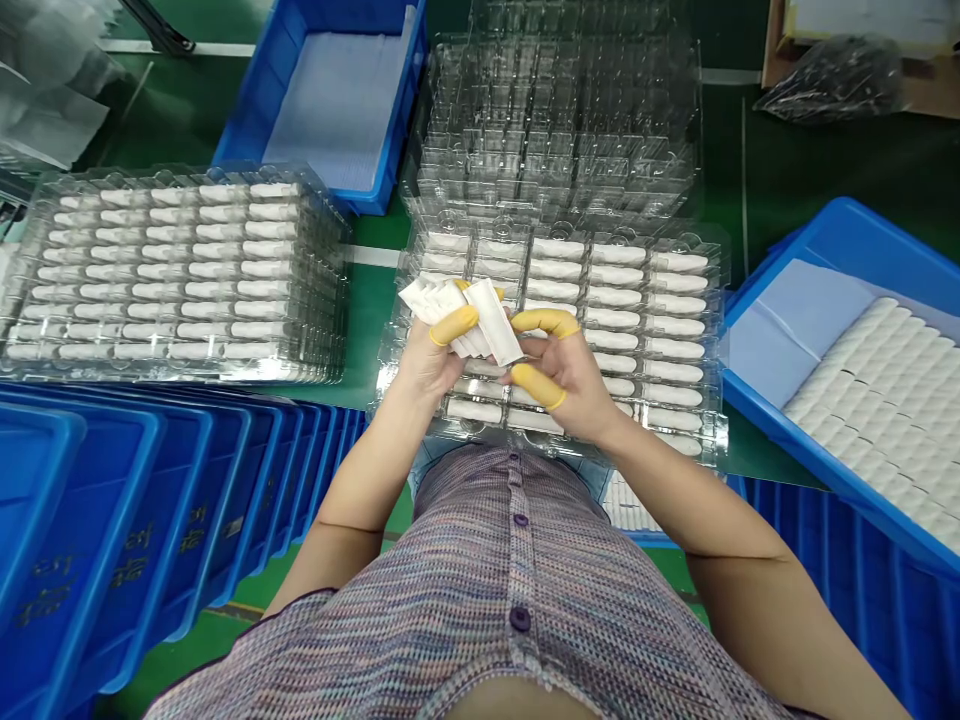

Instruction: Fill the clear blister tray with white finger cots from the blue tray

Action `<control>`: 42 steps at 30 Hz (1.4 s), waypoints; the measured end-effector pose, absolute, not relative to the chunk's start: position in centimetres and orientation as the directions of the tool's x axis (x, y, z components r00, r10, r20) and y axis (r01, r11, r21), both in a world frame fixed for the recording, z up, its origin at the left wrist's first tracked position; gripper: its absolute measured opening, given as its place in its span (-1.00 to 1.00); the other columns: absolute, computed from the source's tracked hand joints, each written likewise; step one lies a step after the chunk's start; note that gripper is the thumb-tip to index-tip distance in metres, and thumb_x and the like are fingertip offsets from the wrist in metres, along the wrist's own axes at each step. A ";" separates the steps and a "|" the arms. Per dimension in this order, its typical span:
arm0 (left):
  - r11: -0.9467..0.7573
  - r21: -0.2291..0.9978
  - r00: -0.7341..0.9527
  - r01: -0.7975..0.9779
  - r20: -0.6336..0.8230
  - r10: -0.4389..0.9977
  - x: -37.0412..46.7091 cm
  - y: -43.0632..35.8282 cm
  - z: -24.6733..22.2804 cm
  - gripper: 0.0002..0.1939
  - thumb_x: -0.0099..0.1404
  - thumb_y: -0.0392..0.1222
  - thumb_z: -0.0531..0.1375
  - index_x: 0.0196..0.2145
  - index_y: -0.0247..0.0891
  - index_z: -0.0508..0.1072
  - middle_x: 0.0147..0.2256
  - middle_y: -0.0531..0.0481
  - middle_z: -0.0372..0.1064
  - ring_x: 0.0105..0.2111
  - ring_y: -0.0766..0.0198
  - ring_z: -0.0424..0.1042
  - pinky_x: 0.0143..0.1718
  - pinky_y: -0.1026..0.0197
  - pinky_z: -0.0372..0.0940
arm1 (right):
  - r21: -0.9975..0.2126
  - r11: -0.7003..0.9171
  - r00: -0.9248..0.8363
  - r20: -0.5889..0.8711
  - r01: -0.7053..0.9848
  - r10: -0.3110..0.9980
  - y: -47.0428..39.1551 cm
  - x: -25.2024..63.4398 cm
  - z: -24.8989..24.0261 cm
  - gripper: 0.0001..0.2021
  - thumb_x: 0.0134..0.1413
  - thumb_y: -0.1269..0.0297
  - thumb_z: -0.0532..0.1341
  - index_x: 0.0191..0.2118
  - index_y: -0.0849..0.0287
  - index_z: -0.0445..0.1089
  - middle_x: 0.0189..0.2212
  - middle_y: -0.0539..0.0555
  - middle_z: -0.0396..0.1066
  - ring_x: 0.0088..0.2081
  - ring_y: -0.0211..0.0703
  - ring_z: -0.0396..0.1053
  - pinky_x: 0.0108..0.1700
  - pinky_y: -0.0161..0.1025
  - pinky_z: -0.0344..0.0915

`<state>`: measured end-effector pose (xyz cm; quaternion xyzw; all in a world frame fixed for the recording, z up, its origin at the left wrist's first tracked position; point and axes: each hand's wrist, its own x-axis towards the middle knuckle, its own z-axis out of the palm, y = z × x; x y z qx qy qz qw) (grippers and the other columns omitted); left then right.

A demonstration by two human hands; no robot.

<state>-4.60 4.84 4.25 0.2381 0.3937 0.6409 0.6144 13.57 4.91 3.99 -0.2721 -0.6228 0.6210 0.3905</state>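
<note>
My left hand (435,350), with yellow finger cots, is closed round a fanned stack of flat white rectangular pieces (442,303). Its thumb lies on top of them. The front white piece (494,322) is turned at an angle to the others. At that piece's right edge, my right hand (562,375) curls its yellow-covered index finger and thumb, gripping near the lower end; part of this contact is hidden. Both hands are above a clear plastic tray (716,385) whose slots hold rows of white oblong pieces (615,318).
Empty-looking clear trays (555,110) are stacked behind. Filled trays (172,275) stand stacked at left. A blue bin (409,110) holds pale sheets; another blue bin (840,225) at right holds rows of white pieces. Nested blue crates (187,470) flank my body at lower left.
</note>
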 end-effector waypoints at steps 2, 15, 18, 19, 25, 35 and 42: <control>0.078 0.794 -0.131 -0.603 -0.195 0.972 -4.7 4.7 4.5 -0.29 -0.24 0.06 0.65 -0.15 -0.15 0.52 -0.32 0.04 0.61 -0.30 0.08 0.65 -0.18 0.09 0.57 | -0.932 -0.249 -0.603 -0.042 -0.264 0.797 5.1 13.6 4.3 -0.59 0.24 -0.05 0.36 0.03 0.01 0.29 0.00 0.07 0.43 -0.15 -0.14 0.58 -0.27 -0.20 0.63; 0.037 0.796 -0.210 -0.604 -0.204 0.956 -5.9 4.6 4.1 -0.33 -0.16 0.09 0.66 -0.15 -0.16 0.53 -0.27 0.04 0.54 -0.25 0.19 0.60 -0.07 0.14 0.56 | -0.752 -0.564 -0.569 -0.312 -0.341 0.761 7.6 14.3 4.6 -0.55 -0.13 0.13 0.63 -0.26 0.07 0.39 -0.30 -0.08 0.57 -0.26 -0.31 0.58 -0.23 -0.42 0.55; 0.020 0.774 -0.292 -0.633 -0.263 0.919 -7.3 4.5 3.3 -0.38 -0.04 0.13 0.62 -0.11 -0.14 0.56 -0.28 0.04 0.52 -0.27 0.26 0.56 -0.08 0.20 0.55 | -0.913 -0.315 -0.403 -0.195 -0.259 0.894 9.4 15.2 3.6 -0.58 -0.16 0.22 0.61 -0.28 0.04 0.38 -0.29 -0.10 0.54 -0.21 -0.26 0.56 -0.19 -0.34 0.52; 0.013 0.773 -0.315 -0.634 -0.273 0.909 -7.8 4.5 3.0 -0.39 -0.03 0.14 0.62 -0.10 -0.13 0.57 -0.28 0.04 0.52 -0.26 0.26 0.56 -0.08 0.21 0.55 | -0.961 -0.207 -0.358 -0.130 -0.186 0.925 9.9 15.4 3.2 -0.61 -0.16 0.25 0.59 -0.28 0.04 0.39 -0.27 -0.08 0.54 -0.19 -0.22 0.55 -0.16 -0.29 0.52; -0.017 0.807 -0.398 -0.591 -0.273 0.876 -9.4 4.5 1.1 -0.35 -0.08 0.27 0.60 -0.15 -0.10 0.54 -0.18 -0.04 0.59 -0.05 0.10 0.61 0.02 0.09 0.57 | -0.892 0.295 -0.446 0.121 0.344 0.887 10.6 15.0 1.4 -0.80 0.01 0.28 0.40 -0.22 0.09 0.46 -0.21 0.06 0.56 -0.24 -0.07 0.50 -0.16 -0.08 0.46; 0.000 0.796 -0.335 -0.605 -0.254 0.907 -10.1 3.5 1.1 -0.54 0.01 0.06 0.55 -0.22 -0.08 0.49 -0.17 -0.04 0.59 0.17 0.03 0.52 0.12 0.07 0.57 | -0.475 0.677 -0.723 0.116 0.562 0.681 9.0 12.2 0.5 -0.88 0.20 0.46 0.26 -0.18 0.15 0.51 -0.15 0.21 0.59 -0.05 0.13 0.47 0.01 0.02 0.40; 0.036 0.810 -0.304 -0.586 -0.260 0.916 -8.8 2.8 1.6 -0.48 -0.13 -0.01 0.63 -0.28 -0.15 0.50 -0.32 0.06 0.54 -0.21 0.19 0.61 -0.19 0.22 0.54 | -0.789 0.422 -0.628 0.059 0.446 0.776 8.5 11.5 1.2 -0.92 0.20 0.35 0.34 -0.18 0.13 0.55 -0.13 0.17 0.61 0.02 0.13 0.47 0.12 0.16 0.40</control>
